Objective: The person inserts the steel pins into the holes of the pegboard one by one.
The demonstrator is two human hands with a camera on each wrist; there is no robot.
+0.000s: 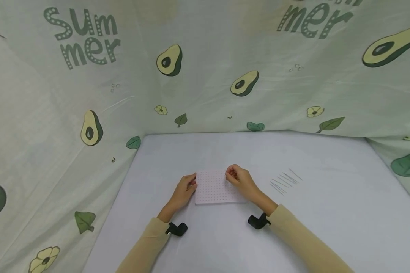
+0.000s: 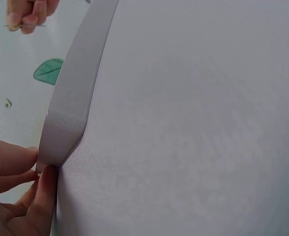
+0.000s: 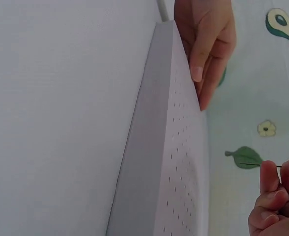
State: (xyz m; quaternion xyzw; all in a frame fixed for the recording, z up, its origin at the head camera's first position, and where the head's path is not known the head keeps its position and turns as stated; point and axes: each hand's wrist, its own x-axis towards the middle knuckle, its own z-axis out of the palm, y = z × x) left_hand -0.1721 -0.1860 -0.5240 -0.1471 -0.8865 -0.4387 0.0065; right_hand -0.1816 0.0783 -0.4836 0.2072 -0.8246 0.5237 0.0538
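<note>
On the table lies a pale perforated board [image 1: 212,189], a thick slab with rows of small holes in its top. My left hand [image 1: 184,191] holds it at its left edge; thumb and fingertips meet the board's corner in the left wrist view. Above the board's right part, my right hand [image 1: 240,180] pinches a thin, dark, needle-like rod [image 3: 250,164] between thumb and forefinger. In the right wrist view the rod is apart from the board's surface. To the right of the board, several similar thin rods [image 1: 286,178] lie loosely side by side on the table.
A white cover spreads over the table [image 1: 341,212]. Behind and at the sides hangs a pale cloth [image 1: 205,102] printed with avocados, leaves and lettering. Black wrist devices [image 1: 258,221] sit below both hands, near the sleeves.
</note>
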